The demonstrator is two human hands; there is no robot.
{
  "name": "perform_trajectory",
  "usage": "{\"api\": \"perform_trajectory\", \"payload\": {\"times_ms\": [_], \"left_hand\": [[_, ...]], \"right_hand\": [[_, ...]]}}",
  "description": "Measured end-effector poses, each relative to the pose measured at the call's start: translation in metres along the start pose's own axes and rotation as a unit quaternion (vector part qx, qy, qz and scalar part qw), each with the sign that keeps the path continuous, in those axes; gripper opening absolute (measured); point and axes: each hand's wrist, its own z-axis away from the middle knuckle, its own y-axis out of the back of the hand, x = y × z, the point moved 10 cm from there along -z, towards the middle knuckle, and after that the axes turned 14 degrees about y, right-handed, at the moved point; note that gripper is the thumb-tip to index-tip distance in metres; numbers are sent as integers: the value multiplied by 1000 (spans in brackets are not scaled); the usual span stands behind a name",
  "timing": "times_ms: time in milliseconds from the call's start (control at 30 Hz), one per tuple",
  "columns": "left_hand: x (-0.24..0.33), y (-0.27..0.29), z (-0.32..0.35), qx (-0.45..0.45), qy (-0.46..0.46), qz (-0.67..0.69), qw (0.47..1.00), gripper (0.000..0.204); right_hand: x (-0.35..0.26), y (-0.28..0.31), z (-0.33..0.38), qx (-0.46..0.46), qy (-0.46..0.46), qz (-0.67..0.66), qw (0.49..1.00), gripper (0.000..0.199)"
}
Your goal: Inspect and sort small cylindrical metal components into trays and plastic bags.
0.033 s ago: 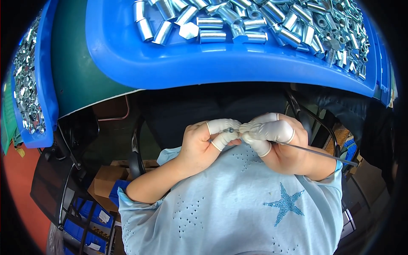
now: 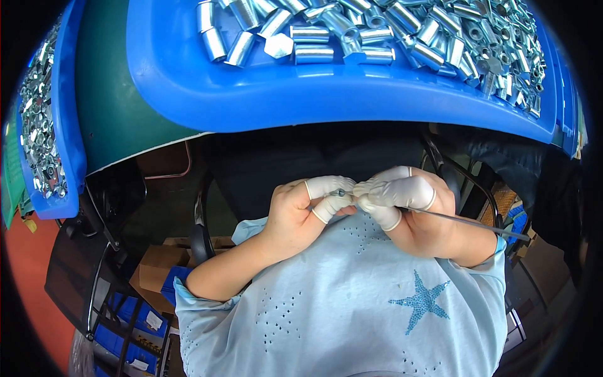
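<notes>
My left hand (image 2: 298, 210) is closed, its thumb and fingers in white finger cots pinching a small shiny metal fastener (image 2: 340, 193). Most of that fastener is covered by the fingertips. My right hand (image 2: 414, 210), also with white cots, is closed round a thin dark metal rod (image 2: 468, 222). The rod sticks out to the right and slightly down past my wrist. Both sets of fingertips meet in front of my chest. Whether the rod's hidden end touches the fastener I cannot tell.
Beyond my hands, a big blue tray (image 2: 251, 103) holds many loose metal threaded sleeves (image 2: 314, 53). Another blue bin (image 2: 69, 144) of small metal parts stands at the left on a green tabletop (image 2: 119, 119). A cardboard box (image 2: 154, 267) and blue bins (image 2: 135, 314) lie low at the left.
The outer end of the rod has shifted slightly upward. Both hands keep their places and their grips.
</notes>
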Motion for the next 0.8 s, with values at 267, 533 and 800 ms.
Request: {"api": "perform_trajectory", "payload": {"times_ms": [267, 533, 800], "left_hand": [[4, 1, 2, 5, -15, -2, 1000, 16], [1, 1, 0, 5, -4, 6, 1000, 16], [3, 2, 3, 20, -16, -49, 998, 15]], "right_hand": [[-1, 0, -2, -5, 2, 7, 1000, 18], [-7, -3, 2, 17, 42, 46, 998, 21], [-21, -8, 4, 32, 141, 60, 988, 30]]}}
